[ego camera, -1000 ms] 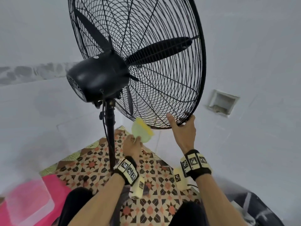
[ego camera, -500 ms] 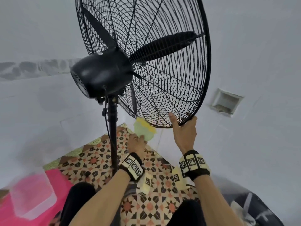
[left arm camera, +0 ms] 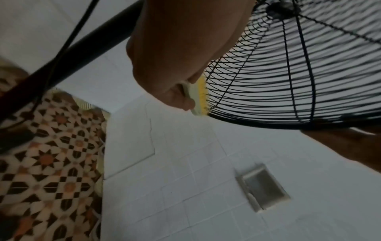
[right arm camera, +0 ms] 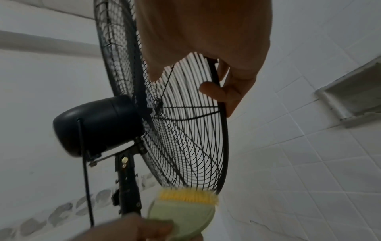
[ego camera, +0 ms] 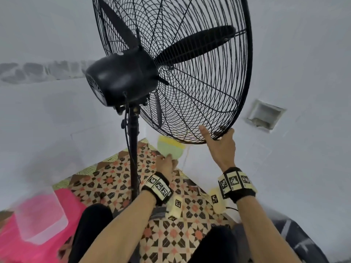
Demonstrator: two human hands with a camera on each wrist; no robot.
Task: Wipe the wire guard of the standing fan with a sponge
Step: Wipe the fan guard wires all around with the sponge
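Observation:
A black standing fan has a large wire guard with its blades inside, behind a black motor housing on a pole. My left hand grips a pale green sponge with a yellow scrub side. That yellow side touches the guard's bottom edge, which the left wrist view shows for the sponge and the right wrist view for the sponge. My right hand holds the guard's lower right rim, with its fingers curled round the rim.
A patterned mat lies under the fan. A clear plastic tub sits on something pink at lower left. A recessed niche is set in the white tiled surface to the right. A cord runs down the pole.
The sponge has slid a little to the right along the guard's bottom edge. My right hand has kept its hold on the rim. The view has shifted slightly.

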